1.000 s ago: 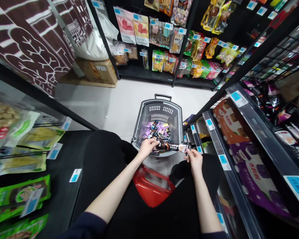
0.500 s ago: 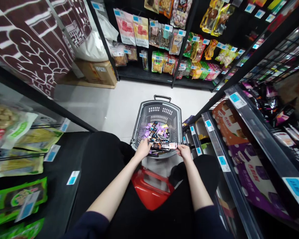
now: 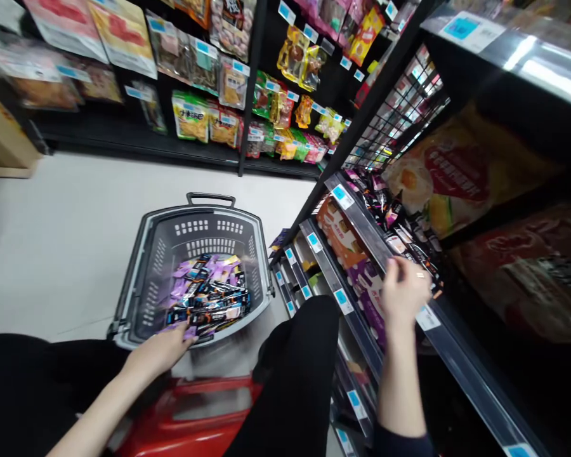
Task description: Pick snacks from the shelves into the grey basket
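Note:
A grey plastic shopping basket [image 3: 147, 254] stands on the floor before me, holding a heap of small black and purple snack packets [image 3: 209, 292]. My left hand [image 3: 164, 348] lies at the basket's near left rim, its fingertips closed on a purple packet at the edge of the heap. Over to the right, my right hand [image 3: 406, 285] hovers at the shelf edge, beside a row of black snack packets [image 3: 409, 235]. Its fingers are loosely bent and apart, slightly blurred, with nothing visible in them.
Shelf rails with price tags [image 3: 342, 301] run along my right, above orange and purple boxes [image 3: 342, 235]. A red plastic stool or frame [image 3: 195, 419] is between my legs. Hanging snack bags [image 3: 190, 117] line the back rack. A cardboard box [image 3: 4, 139] sits at left.
My view has swung right. My right hand has left the black packet that both hands held over the basket and reached to the right-hand shelf. My left hand has stayed at the basket.

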The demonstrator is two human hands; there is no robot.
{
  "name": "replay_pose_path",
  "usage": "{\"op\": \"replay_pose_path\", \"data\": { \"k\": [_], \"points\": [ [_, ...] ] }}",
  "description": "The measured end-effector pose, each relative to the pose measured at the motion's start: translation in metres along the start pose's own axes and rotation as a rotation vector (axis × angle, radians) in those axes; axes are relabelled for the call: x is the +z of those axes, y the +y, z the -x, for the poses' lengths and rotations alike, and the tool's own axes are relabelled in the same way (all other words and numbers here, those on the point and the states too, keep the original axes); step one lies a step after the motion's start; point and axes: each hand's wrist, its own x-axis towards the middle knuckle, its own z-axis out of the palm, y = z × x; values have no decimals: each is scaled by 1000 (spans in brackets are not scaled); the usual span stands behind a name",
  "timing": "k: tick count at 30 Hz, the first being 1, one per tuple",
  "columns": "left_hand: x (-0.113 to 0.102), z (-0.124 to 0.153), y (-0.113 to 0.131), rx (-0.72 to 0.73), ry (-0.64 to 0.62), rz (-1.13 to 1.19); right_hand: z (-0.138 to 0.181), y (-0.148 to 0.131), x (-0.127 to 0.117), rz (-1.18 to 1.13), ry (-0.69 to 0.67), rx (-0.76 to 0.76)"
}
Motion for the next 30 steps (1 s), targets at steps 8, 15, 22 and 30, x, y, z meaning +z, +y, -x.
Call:
{"op": "replay_pose_path", "data": {
  "k": [8,15,22,30],
  "points": [
    [-1,2,4,124,-40,-95,-58,129,-44,225,-403,58],
    [-5,8,3,128,39,-49,-59,127,-49,348,4,-69],
    [-26,20,29,217,128,317,-47,86,-62,-79,130,-103],
    [-47,58,63,497,-37,1508,63,-30,15,-938,-996,180]
  ]
}}
